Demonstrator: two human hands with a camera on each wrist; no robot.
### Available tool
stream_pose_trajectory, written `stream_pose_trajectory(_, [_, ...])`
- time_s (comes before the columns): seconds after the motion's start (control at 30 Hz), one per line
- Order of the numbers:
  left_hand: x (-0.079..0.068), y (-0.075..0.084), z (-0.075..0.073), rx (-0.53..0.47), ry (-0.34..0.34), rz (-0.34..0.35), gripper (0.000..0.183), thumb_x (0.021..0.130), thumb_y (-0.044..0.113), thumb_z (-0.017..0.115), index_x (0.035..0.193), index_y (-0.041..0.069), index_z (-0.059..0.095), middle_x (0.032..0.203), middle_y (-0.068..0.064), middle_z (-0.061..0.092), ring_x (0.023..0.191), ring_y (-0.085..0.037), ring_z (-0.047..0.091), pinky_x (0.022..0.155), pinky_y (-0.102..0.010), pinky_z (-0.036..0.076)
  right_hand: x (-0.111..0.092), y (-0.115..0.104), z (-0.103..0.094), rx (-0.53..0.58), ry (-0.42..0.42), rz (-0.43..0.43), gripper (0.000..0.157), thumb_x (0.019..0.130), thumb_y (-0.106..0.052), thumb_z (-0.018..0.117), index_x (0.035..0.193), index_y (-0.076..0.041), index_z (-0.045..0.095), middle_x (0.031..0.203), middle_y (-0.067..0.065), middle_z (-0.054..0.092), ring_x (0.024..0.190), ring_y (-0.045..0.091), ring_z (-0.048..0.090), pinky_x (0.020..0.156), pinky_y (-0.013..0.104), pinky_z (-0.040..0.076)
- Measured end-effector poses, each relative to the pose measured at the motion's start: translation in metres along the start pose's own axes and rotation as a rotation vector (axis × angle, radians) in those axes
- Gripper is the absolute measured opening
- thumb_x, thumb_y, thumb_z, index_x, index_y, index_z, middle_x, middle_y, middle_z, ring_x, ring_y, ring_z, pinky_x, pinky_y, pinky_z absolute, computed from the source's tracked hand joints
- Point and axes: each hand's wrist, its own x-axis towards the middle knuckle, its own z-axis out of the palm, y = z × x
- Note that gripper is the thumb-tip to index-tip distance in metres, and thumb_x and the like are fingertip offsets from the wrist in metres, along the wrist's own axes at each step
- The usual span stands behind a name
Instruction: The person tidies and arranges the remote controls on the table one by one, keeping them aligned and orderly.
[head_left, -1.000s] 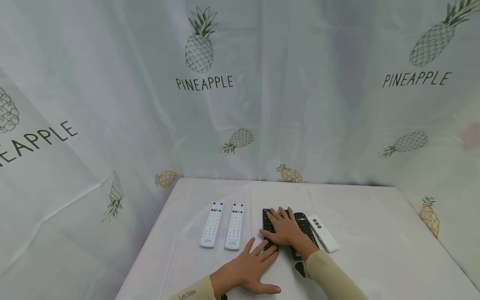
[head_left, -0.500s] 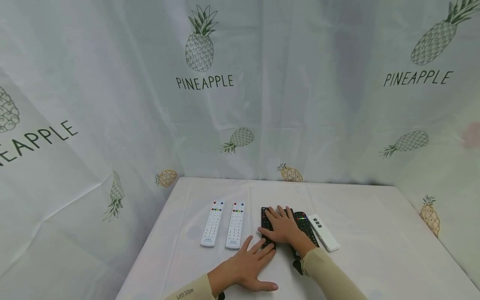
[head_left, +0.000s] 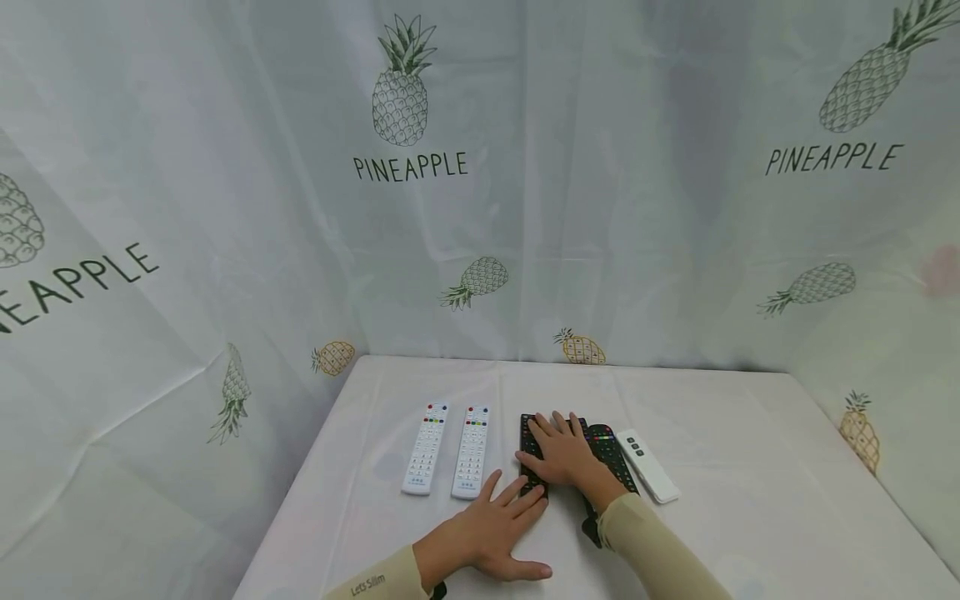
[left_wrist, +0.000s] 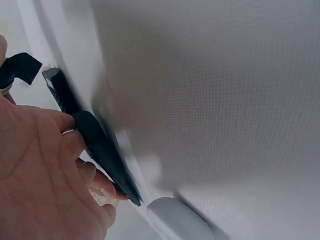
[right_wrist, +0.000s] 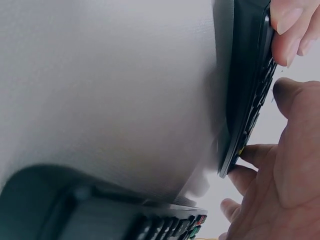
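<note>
In the head view a black remote control [head_left: 533,485] lies lengthwise under both my hands. My right hand [head_left: 561,454] is spread over its upper part, thumb to the left, fingers pointing away from me. My left hand [head_left: 495,533] reaches from the lower left, fingertips at the remote's near end and thumb out on the cloth. In the left wrist view the black remote [left_wrist: 107,152] shows side-on with the left fingers against it. The right wrist view shows its edge [right_wrist: 250,95] with fingertips of both hands on the button face.
Two white remotes [head_left: 425,450] with coloured buttons lie at left. Right of my right hand, another black remote [head_left: 611,450] is partly hidden by the forearm. A plain white remote [head_left: 647,467] lies beyond it. A pineapple-print curtain [head_left: 585,208] hangs behind the white-covered table [head_left: 712,433].
The black remote under my hands has slid slightly left, widening its gap from the black remote at right. Both hands have shifted left with it.
</note>
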Motion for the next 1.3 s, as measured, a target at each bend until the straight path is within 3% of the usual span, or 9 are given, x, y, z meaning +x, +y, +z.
stream_pose_trajectory(1.3, [-0.0064, -0.0056, 0.0046, 0.014, 0.014, -0.036, 0.09, 0.09, 0.081, 0.025, 0.16, 0.024, 0.017, 0.167, 0.007, 0.011, 0.155, -0.023, 0.006, 0.12, -0.06, 0.012, 0.0097, -0.0053, 0.005, 0.077, 0.025, -0.005, 0.07, 0.099, -0.059, 0.043, 0.15, -0.011, 0.044, 0.158, 0.011, 0.037, 0.147, 0.043, 0.028, 0.118, 0.065, 0.012])
